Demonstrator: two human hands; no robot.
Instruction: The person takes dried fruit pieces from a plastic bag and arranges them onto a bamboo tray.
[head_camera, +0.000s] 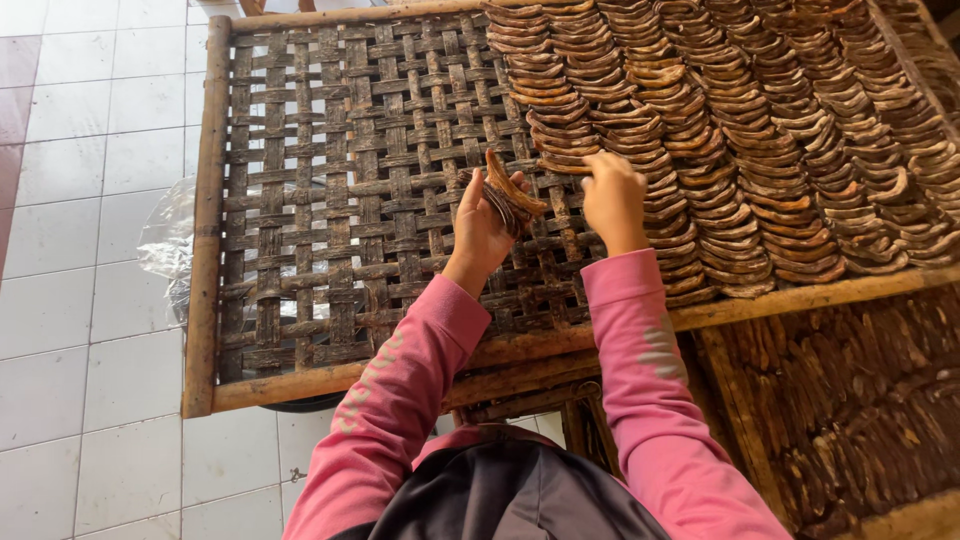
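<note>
Above the woven bamboo tray (300, 200), a bundle of curved brown dried strips (510, 192) is pinched in the grip of the left hand (482, 228). One strip at the end of the overlapping rows (740, 130) is pressed under the right hand (612, 198), its fingers closed together. Crumpled clear plastic (165, 240) lies on the white tiled floor (90, 300) beside the tray.

A white tiled floor (90, 300), crumpled clear plastic sheet (165, 245), and a lower rack (850, 400) of dark dried strips.
</note>
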